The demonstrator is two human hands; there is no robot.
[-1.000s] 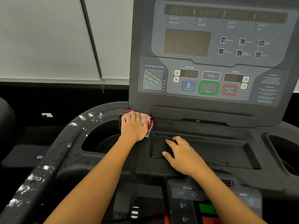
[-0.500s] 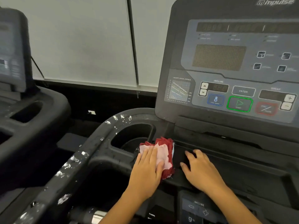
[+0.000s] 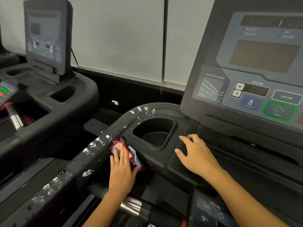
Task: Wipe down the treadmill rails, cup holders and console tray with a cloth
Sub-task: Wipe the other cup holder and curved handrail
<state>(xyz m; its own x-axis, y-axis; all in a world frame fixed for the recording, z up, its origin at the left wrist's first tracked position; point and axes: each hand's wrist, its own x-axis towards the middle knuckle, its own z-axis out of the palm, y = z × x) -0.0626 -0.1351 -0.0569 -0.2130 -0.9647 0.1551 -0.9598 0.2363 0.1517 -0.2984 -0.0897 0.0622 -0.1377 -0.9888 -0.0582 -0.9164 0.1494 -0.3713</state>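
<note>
Both hands sit low in the frame. With its fingers held straight, the left hand (image 3: 122, 169) presses a crumpled red, pink and blue cloth (image 3: 132, 152) against the inner side of the treadmill's left rail (image 3: 91, 149), just lower left of the cup holder (image 3: 154, 133). The right hand (image 3: 196, 155), fingers loosely bent and holding nothing, rests on the left edge of the console tray (image 3: 242, 161). White flecks dot the rail. The console panel (image 3: 255, 66) fills the upper right, and a second treadmill (image 3: 47, 40) stands at upper left.

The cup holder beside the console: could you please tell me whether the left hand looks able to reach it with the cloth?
Probably yes. The left hand presses the cloth right beside the cup holder, whose mouth is uncovered; the right hand rests on its far side, not over it.
</note>
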